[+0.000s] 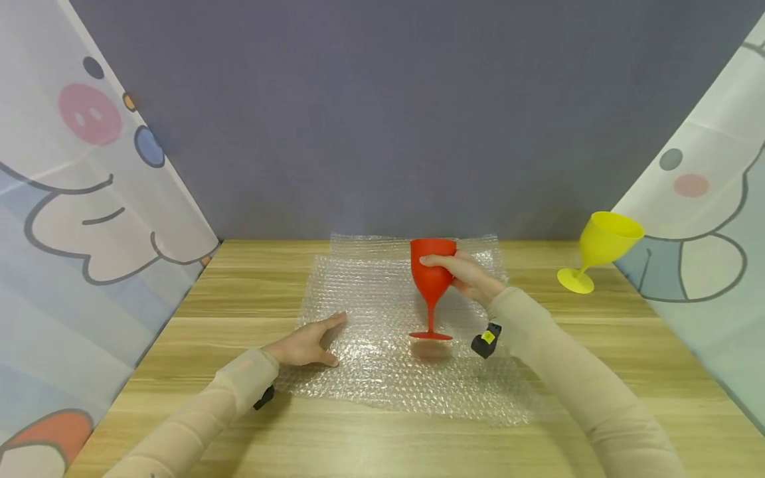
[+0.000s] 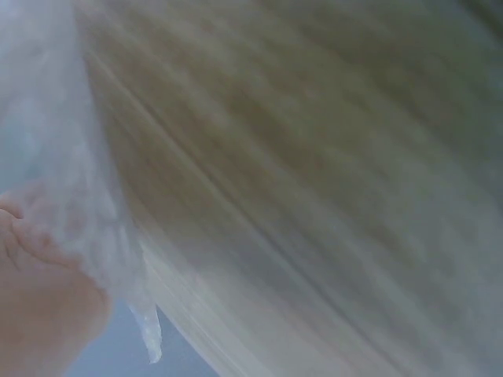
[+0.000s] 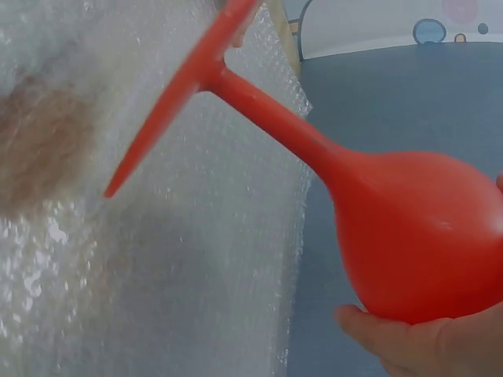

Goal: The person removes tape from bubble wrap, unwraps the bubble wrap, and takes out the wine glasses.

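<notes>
A red plastic goblet (image 1: 433, 272) is upright over the middle of the bubble wrap (image 1: 370, 378). My right hand (image 1: 472, 275) grips its bowl from the right, with the thumb across the front. In the right wrist view the goblet's stem (image 3: 275, 126) and round foot show close over the wrap. My left hand (image 1: 305, 342) lies at the wrap's left edge, fingers extended and thumb spread apart. Part of that hand (image 2: 47, 298) appears in the left wrist view beside a hanging edge of bubble wrap (image 2: 102, 204).
Toward the back right of the wooden table (image 1: 239, 299) stands a yellow goblet (image 1: 603, 242). A grey panel (image 1: 382, 119) rises behind the table, and cartoon-printed cloths (image 1: 78, 199) line both sides.
</notes>
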Demonstrator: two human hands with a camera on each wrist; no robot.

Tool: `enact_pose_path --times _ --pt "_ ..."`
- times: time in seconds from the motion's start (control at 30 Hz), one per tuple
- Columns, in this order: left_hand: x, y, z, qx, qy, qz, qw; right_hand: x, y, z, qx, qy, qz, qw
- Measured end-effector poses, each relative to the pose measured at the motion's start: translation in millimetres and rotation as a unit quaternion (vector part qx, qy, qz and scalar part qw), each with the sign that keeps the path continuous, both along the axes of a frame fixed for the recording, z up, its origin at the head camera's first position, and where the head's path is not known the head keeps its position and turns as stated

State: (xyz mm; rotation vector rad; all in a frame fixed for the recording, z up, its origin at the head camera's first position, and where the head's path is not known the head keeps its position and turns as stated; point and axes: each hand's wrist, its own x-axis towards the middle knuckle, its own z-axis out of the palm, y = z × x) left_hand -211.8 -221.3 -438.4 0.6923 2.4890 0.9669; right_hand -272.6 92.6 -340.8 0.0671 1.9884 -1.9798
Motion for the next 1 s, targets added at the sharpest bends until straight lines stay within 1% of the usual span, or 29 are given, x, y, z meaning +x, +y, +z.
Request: enact_pose_path --times 0.23,0.37,0.53,0.77,0.9,1.0 --pt "0.8 -0.5 -0.5 0.007 -0.005 -0.002 1.0 5.9 8.3 7.7 0.011 0.016 0.012 0.9997" --pt "1.6 -0.7 -1.2 0.014 -0.008 -0.003 0.9999 9.7 14.0 10.1 0.031 0.041 0.011 0.9986" --pt "2.1 -1.1 -1.7 0.014 -0.003 -0.003 0.9999 13.3 21.8 13.3 0.06 0.076 -0.009 0.9953" --pt "2.5 -1.6 -0.5 0.014 0.004 -0.01 0.9998 16.9 33.6 17.3 0.081 0.088 -0.022 0.9926" --pt "3.0 -1.2 -0.2 0.017 0.002 -0.009 0.9998 19.3 39.9 20.0 0.105 0.11 -0.045 0.9873" --pt "3.1 -1.1 -1.0 0.02 0.001 -0.006 0.9998 20.4 46.1 21.1 0.112 0.126 -0.06 0.9838"
